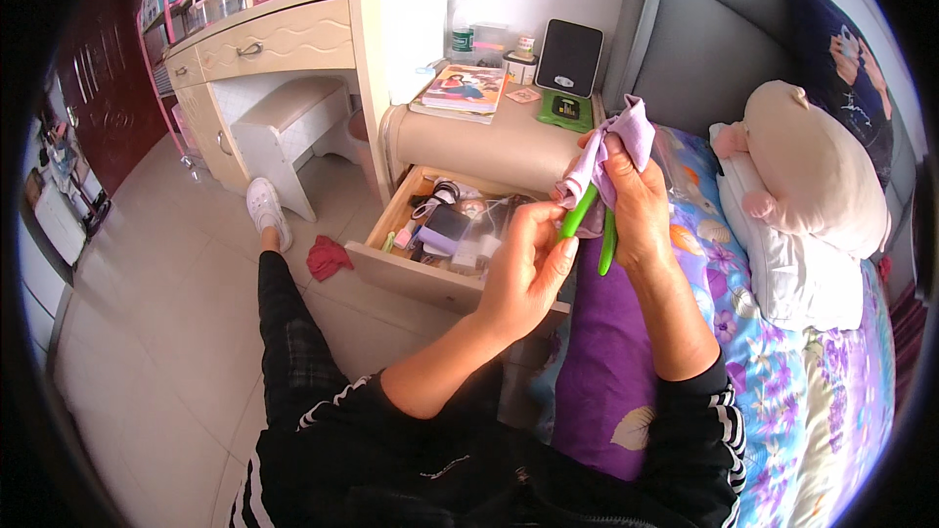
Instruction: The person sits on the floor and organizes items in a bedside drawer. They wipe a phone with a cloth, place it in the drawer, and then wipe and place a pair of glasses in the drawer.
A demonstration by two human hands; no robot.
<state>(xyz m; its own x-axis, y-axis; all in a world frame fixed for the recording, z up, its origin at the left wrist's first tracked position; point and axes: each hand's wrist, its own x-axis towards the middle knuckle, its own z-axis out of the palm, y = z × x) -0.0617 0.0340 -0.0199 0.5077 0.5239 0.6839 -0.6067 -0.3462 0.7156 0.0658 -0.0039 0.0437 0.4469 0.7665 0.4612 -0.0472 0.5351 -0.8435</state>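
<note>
My left hand [527, 264] pinches one handle of a bright green two-handled tool [579, 211] between thumb and fingers. A lilac cloth [632, 133] wraps the tool's upper part, so I cannot tell its exact kind. My right hand [637, 209] grips the cloth around the tool, with the second green handle pointing down beside its palm. Both hands are raised over the right end of an open nightstand drawer [411, 273] and the bed's edge. Inside the drawer lie a coiled black cable [443, 194], a dark flat box [446, 221] and white adapters [477, 253].
On the nightstand [477, 150] are magazines [463, 90], a black tablet-like panel [570, 59] and a green packet [565, 111]. A red cloth [329, 258] lies on the floor by my shoe [265, 213]. The bed [785, 381] holds a plush toy [814, 161]. A stool [293, 117] stands under the dressing table [293, 37].
</note>
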